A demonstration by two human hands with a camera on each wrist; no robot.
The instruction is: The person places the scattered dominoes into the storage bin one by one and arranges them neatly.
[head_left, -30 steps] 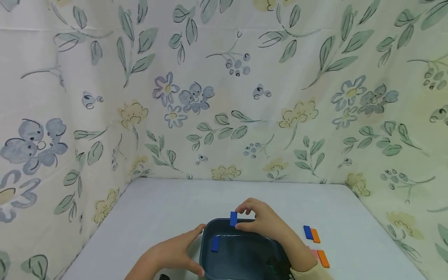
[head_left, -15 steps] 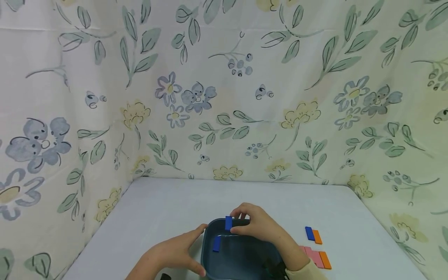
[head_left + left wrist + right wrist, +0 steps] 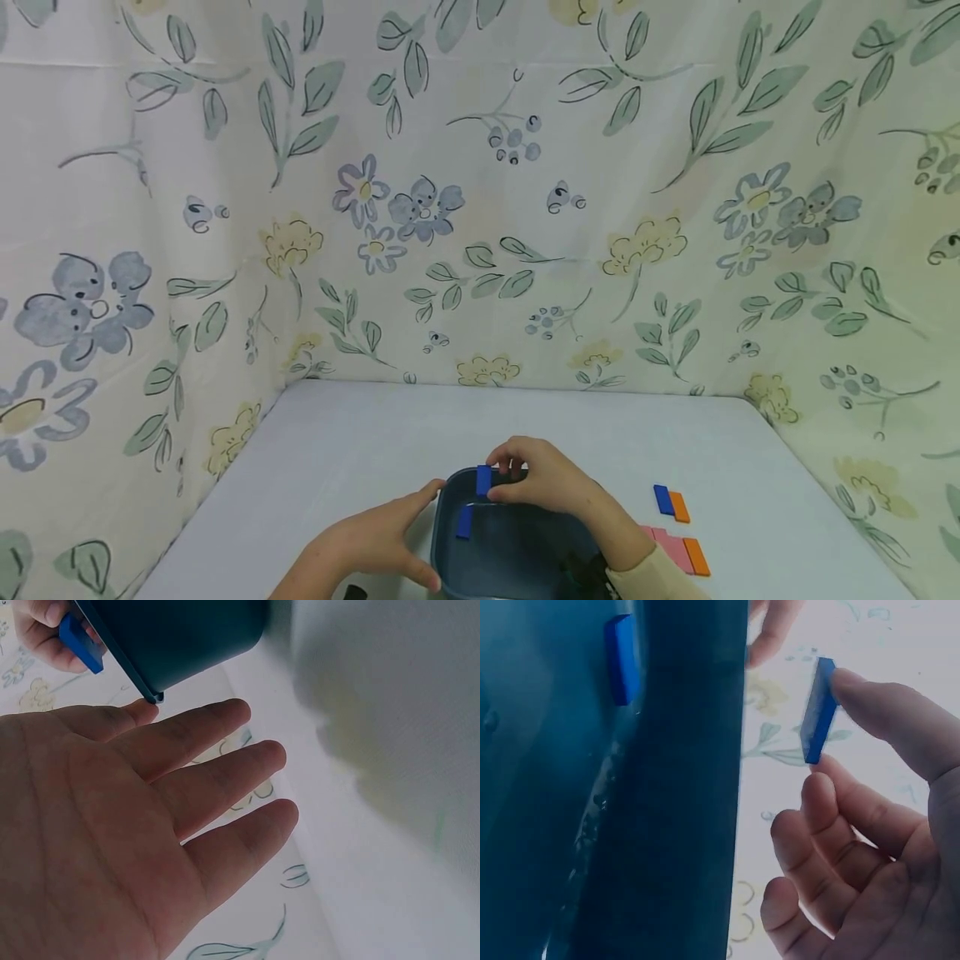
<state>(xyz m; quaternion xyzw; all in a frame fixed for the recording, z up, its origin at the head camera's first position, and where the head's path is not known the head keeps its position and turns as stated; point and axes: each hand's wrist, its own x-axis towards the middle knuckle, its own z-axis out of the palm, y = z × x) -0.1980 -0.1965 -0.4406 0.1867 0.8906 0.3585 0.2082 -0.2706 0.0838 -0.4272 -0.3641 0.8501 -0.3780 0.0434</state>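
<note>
My right hand pinches a small flat blue block between thumb and fingertip, over the far rim of a dark teal basin. In the right wrist view the held block stands on end beside the basin wall. A second blue block lies inside the basin, near its left side. My left hand is spread at the basin's left side, a fingertip at the far-left corner of the rim. In the left wrist view its other fingers extend loosely, holding nothing.
On the white table, right of the basin, lie a blue block beside an orange block. Nearer are pink blocks and another orange block. A floral cloth hangs behind the table.
My right hand has moved left and slightly down with the blue block, along the far rim, uncovering more of the pink blocks. My left hand has stayed at the basin.
</note>
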